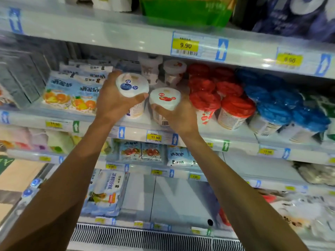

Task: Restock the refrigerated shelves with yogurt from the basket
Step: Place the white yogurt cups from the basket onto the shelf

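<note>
1. Refrigerated shelf (235, 136) is already carrying rows of red-lidded cups (217, 95) and blue-lidded cups (282, 104)
2. Left hand (116, 100) is holding the blueberry yogurt cup (132, 86), fingers curled round it, above the shelf front
3. Right hand (179, 115) is gripping the strawberry yogurt cup (165, 98) just beside it
4. Judging: restocking is looking partway done, with both cups awaiting placement; the basket is not showing, so the remainder is unknown

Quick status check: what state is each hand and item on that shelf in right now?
left hand, grips blueberry cup
right hand, grips strawberry cup
blueberry cup, lidded, held at shelf
strawberry cup, lidded, held alongside
red-lidded cups, shelved, lids on
blue-lidded cups, shelved, lids on
</note>
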